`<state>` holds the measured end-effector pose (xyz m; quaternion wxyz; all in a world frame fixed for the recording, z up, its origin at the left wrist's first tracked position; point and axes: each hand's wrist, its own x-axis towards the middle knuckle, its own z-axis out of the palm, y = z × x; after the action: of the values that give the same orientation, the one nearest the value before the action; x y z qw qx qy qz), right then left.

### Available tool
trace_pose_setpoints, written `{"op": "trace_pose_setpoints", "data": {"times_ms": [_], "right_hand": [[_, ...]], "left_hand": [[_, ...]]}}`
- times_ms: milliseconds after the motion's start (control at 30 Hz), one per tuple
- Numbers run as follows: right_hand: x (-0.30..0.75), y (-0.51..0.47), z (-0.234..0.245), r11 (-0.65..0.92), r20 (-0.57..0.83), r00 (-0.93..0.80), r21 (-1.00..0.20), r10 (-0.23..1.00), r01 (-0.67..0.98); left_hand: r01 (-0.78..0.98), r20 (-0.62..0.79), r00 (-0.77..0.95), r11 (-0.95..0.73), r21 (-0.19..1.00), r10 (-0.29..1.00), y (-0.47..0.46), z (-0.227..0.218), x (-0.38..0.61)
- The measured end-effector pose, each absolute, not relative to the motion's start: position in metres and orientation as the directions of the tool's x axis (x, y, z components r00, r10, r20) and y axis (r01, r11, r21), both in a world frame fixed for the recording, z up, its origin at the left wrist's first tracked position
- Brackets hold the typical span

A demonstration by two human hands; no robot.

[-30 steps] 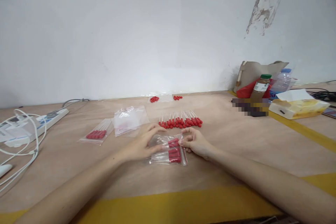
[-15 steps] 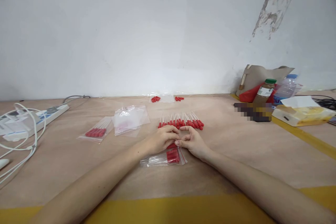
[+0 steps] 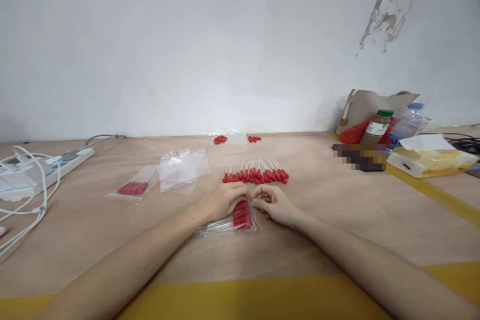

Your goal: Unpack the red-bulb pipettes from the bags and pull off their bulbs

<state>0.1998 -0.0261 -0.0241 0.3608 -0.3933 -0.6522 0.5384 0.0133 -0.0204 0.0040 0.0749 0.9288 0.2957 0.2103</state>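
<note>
Back from the counter edge (image 3: pixel 232 300), your right grip (image 3: pixel 274 205) pinches the bag (image 3: pixel 253 224) holding red-tipped sticks (image 3: pixel 241 220); left grip (image 3: pixel 225 200) closure unclear.

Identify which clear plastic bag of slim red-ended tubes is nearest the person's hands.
The front-centre clear plastic bag of red-ended tubes, partly covered by the left hand, with the right hand beside it. The similar bag lies farther left, untouched.

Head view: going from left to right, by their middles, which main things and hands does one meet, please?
White power strip → clear bag with red-tipped sticks → stack of clear bags → left hand → right hand → green-capped bottle → yellow-and-white pack.
</note>
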Motion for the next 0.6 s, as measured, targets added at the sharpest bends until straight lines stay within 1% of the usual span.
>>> {"op": "trace_pose_setpoints", "data": {"times_ms": [67,100,133,200,267,300,367,467,600], "right_hand": [[0.202,-0.028,-0.025,0.244,0.151,-0.45,-0.957,0.88,0.155],[0.204,-0.029,-0.025,0.353,0.238,-0.46,-0.918,0.855,0.181],[0.205,-0.03,-0.026,0.482,0.339,-0.475,-0.848,0.812,0.218],[0.209,-0.031,-0.026,0.721,0.526,-0.519,-0.622,0.674,0.306],[0.211,-0.03,-0.026,0.847,0.628,-0.568,-0.377,0.532,0.376],[0.211,-0.029,-0.026,0.872,0.652,-0.587,-0.282,0.48,0.4],[0.212,-0.027,-0.026,0.887,0.668,-0.616,-0.153,0.418,0.435],[0.213,-0.025,-0.026,0.893,0.661,-0.658,-0.043,0.361,0.448],[0.214,-0.026,-0.024,0.886,0.643,-0.703,0.079,0.305,0.457]], "left_hand": [[0.534,0.35,0.709,-0.791,0.301,0.612,-0.021,0.004,0.013],[0.539,0.353,0.695,-0.779,0.321,0.626,-0.021,0.003,0.012],[0.542,0.357,0.682,-0.769,0.339,0.638,-0.02,0.003,0.012],[0.545,0.365,0.665,-0.757,0.36,0.652,-0.019,0.002,0.012],[0.546,0.373,0.659,-0.756,0.361,0.653,-0.018,0.002,0.011],[0.538,0.37,0.668,-0.763,0.359,0.646,-0.018,0.002,0.011],[0.498,0.348,0.718,-0.794,0.348,0.603,-0.018,0.005,0.012],[0.427,0.32,0.8,-0.856,0.29,0.507,-0.019,0.009,0.012],[0.416,0.357,0.831,-0.903,0.109,0.426,-0.017,0.008,0.014]]}}
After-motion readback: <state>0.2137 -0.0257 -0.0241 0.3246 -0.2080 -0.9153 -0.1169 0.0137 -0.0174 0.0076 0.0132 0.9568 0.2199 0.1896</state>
